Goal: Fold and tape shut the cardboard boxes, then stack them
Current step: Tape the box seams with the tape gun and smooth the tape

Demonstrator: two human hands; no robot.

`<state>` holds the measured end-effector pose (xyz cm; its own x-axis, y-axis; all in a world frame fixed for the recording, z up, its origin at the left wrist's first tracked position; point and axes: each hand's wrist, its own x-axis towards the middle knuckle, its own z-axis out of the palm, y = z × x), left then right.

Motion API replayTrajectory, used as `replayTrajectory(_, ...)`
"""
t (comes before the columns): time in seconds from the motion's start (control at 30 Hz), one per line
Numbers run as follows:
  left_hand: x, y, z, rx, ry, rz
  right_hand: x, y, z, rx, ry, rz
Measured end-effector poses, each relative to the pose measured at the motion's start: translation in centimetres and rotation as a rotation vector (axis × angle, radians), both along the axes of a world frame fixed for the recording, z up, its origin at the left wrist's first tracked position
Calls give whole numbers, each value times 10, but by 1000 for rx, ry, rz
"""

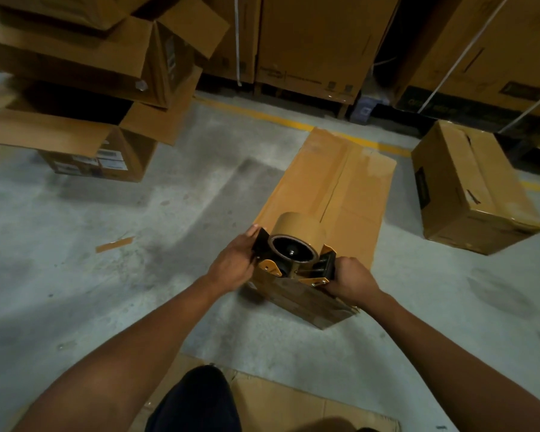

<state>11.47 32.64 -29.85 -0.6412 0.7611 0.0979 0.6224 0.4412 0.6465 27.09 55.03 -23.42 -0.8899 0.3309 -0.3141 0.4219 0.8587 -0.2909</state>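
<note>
A tape dispenser (295,254) is gripped by the left hand (236,263) and right hand (349,280) at the near end of the closed box (334,182).

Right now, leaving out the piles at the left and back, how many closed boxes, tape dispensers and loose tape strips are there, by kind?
Closed cardboard boxes: 2 (centre box, right box)
Hand-held tape dispenser: 1
Loose tape strip: 1
Total: 4
</note>
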Motion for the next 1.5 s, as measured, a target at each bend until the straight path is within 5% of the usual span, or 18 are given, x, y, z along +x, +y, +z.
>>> replayTrajectory(0.17,-13,-5,-17,-95,354,-115,11,10,1,-33,-9,-50)
replayTrajectory(0.47,11,18,-4,-447,556,-288,63,40,10,16,-25,-152)
replayTrajectory(0.57,49,41,2,-449,514,-418,62,36,15,56,-51,-154)
replayTrajectory(0.87,54,44,-14,-325,540,-358,87,41,21,121,-54,-171)
replayTrajectory(1.07,74,57,-3,-461,583,-346,126,56,24,145,-41,-250)
replayTrajectory(1.2,102,74,0,-469,626,-491,122,49,31,171,-38,-216)
replayTrajectory(1.5,101,73,1,-418,519,-468,168,69,26,175,-62,-290)
